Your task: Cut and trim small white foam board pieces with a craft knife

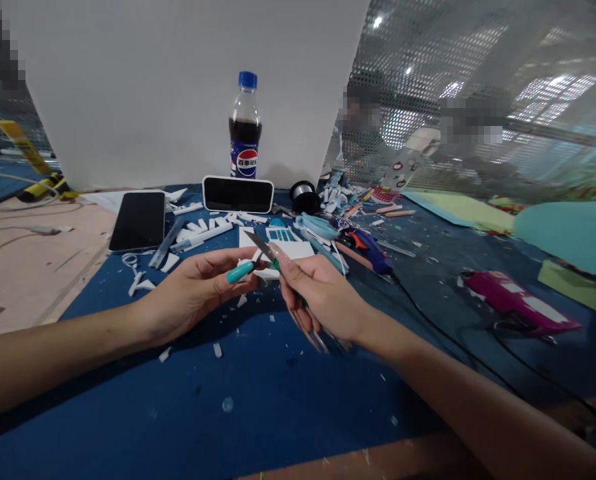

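Observation:
My left hand (188, 290) is closed with thumb and fingers around a small white piece (268, 273), partly hidden by the fingers. A teal, dark-ended bit (241, 271) shows at the thumb tip; whether it is held or worn, I cannot tell. My right hand (323, 290) grips the green handle of a knife (259, 243). Its blade points up and to the left, very close to the white piece. Whether the edge touches the piece is unclear. The right hand's lower fingers are smeared by motion.
White scraps (205, 235) and light blue offcuts (318, 225) litter the blue table mat (188, 420). Behind stand a phone (238, 195), a cola bottle (245, 127) and a wire spool (305, 198). Rightward lie a corded blue tool (373, 251) and a magenta device (521, 300); a tablet (138, 221) lies left.

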The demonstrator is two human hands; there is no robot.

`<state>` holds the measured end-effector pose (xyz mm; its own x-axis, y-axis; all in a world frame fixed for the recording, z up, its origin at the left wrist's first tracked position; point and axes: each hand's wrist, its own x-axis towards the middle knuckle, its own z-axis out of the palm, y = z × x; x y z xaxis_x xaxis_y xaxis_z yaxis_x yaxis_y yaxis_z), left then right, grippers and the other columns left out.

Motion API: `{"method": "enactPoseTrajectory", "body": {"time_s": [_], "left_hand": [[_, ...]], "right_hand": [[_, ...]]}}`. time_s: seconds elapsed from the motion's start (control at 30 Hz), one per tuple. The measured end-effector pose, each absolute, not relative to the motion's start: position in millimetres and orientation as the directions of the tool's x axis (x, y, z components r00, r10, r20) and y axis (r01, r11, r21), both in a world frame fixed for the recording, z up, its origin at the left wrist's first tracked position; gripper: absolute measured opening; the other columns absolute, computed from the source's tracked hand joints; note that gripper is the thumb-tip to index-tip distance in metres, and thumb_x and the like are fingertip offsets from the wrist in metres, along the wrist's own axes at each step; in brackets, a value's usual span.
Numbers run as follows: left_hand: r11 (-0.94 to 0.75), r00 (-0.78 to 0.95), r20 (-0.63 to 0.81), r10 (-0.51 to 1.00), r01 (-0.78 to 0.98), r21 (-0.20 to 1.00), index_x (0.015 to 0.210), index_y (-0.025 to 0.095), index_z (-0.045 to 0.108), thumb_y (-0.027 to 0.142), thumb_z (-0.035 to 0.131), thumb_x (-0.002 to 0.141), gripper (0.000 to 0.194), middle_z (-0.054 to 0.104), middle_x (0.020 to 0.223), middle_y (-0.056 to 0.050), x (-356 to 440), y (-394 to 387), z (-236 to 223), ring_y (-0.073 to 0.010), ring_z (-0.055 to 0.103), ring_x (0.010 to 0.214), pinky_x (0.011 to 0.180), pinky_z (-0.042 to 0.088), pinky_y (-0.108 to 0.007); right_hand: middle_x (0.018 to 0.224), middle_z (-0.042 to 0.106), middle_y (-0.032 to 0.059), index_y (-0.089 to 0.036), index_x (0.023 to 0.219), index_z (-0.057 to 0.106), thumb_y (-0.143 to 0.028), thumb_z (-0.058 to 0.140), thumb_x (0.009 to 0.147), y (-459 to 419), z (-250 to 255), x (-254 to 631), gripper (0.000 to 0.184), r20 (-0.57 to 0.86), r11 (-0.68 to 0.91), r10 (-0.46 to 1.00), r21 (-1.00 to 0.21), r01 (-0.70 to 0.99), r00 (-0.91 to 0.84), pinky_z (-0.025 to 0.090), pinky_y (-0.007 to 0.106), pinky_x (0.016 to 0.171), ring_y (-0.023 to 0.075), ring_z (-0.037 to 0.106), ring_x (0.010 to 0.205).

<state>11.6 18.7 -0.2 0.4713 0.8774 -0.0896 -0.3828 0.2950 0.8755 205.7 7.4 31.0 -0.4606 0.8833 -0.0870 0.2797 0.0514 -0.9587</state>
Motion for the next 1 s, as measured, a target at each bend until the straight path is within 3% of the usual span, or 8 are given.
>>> {"method": "enactPoseTrajectory", "body": {"time_s": [0.57, 0.77, 1.0], "left_hand": [[0.227, 0.435, -0.059, 0.899, -0.347, 0.910, 0.087, 0.023, 0.072, 0.015, 0.077, 0.064, 0.025, 0.073, 0.085, 0.003, 15.6, 15.8, 2.7, -0.0069, 0.066, 0.076, 0.072, 0.052, -0.010], [0.164, 0.399, -0.021, 0.917, -0.327, 0.931, 0.090, 0.024, 0.072, 0.020, 0.077, 0.065, 0.026, 0.072, 0.089, 0.002, 15.6, 16.3, 2.5, -0.0068, 0.065, 0.077, 0.071, 0.051, -0.009], [0.155, 0.399, -0.027, 0.917, -0.293, 0.944, 0.098, 0.025, 0.070, 0.016, 0.073, 0.070, 0.029, 0.069, 0.105, 0.000, 12.3, 16.7, -1.8, -0.0098, 0.063, 0.091, 0.077, 0.049, -0.011]], "right_hand": [[0.028, 0.038, -0.0065, -0.018, 0.047, 0.041, -0.050, 0.036, 0.089, 5.8, 30.8, 203.1, 0.052, -0.132, 0.031, 0.873, -0.945, 0.325, -0.469, 0.030, 0.017, 0.031, 0.0043, 0.036, 0.024], [0.029, 0.039, -0.0057, -0.018, 0.048, 0.042, -0.053, 0.037, 0.088, 6.0, 30.6, 205.8, 0.053, -0.141, 0.033, 0.873, -0.938, 0.345, -0.468, 0.028, 0.017, 0.029, 0.0048, 0.037, 0.023], [0.029, 0.039, -0.0061, -0.018, 0.049, 0.042, -0.054, 0.037, 0.087, 8.1, 27.1, 206.7, 0.053, -0.047, 0.110, 0.888, -0.944, 0.311, -0.457, 0.031, 0.016, 0.030, 0.0044, 0.038, 0.025]]}}
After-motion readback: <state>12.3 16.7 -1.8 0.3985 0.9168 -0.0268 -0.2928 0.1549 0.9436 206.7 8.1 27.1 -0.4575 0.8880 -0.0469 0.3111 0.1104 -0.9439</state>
